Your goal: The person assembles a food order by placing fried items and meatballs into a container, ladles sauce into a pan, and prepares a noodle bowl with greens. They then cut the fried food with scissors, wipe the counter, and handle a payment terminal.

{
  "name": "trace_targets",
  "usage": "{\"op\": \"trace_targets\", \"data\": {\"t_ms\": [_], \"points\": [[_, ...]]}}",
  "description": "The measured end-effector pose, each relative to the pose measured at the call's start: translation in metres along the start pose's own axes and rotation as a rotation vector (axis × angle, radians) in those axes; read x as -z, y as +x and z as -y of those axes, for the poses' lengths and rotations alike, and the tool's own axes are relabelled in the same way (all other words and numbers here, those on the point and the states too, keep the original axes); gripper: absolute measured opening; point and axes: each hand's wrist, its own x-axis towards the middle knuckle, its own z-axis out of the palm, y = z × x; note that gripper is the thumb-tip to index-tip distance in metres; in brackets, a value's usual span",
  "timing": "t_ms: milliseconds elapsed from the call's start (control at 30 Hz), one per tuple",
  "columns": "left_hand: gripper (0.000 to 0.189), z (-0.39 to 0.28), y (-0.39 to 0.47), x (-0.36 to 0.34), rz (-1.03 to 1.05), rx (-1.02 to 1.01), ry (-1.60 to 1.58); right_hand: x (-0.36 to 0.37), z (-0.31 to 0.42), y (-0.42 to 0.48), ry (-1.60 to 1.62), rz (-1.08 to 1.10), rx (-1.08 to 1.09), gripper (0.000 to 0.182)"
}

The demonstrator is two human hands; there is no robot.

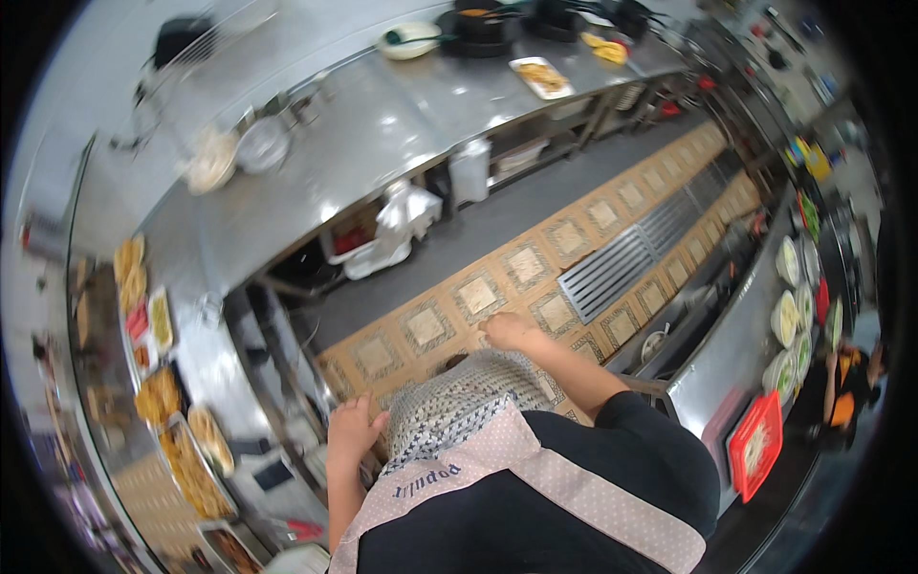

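My left hand (353,429) is beside my apron at the inner edge of the left counter, thumb apart from the fingers, with nothing in it. Whether it touches the edge I cannot tell. In front of my body, above the tiled floor (475,295), my right hand (510,331) has its fingers curled in, and no object shows in it. The patterned apron (459,402) hangs between both hands. On the left counter near my left hand lie a dark flat object (274,473) and a long metal tray of fried food (190,463).
A steel worktable (373,136) runs along the wall, bearing a white tray of food (543,77) and dark pots (477,29). A metal drain grate (609,273) crosses the floor. Bowls (785,319) and a red basket (756,446) line the right counter; a person (843,394) stands beyond.
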Motion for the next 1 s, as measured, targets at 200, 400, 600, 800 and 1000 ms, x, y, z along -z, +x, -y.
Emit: {"op": "trace_targets", "data": {"t_ms": [200,400,600,800,1000], "points": [[0.052,-0.075,0.168,0.062,0.049,-0.326,0.000,-0.010,-0.078,0.000,0.143,-0.123,-0.125,0.020],[0.060,-0.108,0.303,0.093,0.465,-0.402,0.166,-0.048,-0.149,-0.030,0.562,0.029,-0.487,0.026],[0.059,-0.172,0.485,0.111,0.474,-0.709,0.369,-0.058,-0.219,-0.090,0.815,-0.277,-1.158,0.028],[0.058,-0.285,0.592,0.124,0.313,-0.808,0.795,-0.096,-0.199,-0.105,1.337,-0.885,-1.354,0.029],[0.039,-0.468,0.567,0.114,0.147,-1.124,0.355,-0.207,-0.174,-0.105,1.262,-0.497,-1.167,0.035]]}}
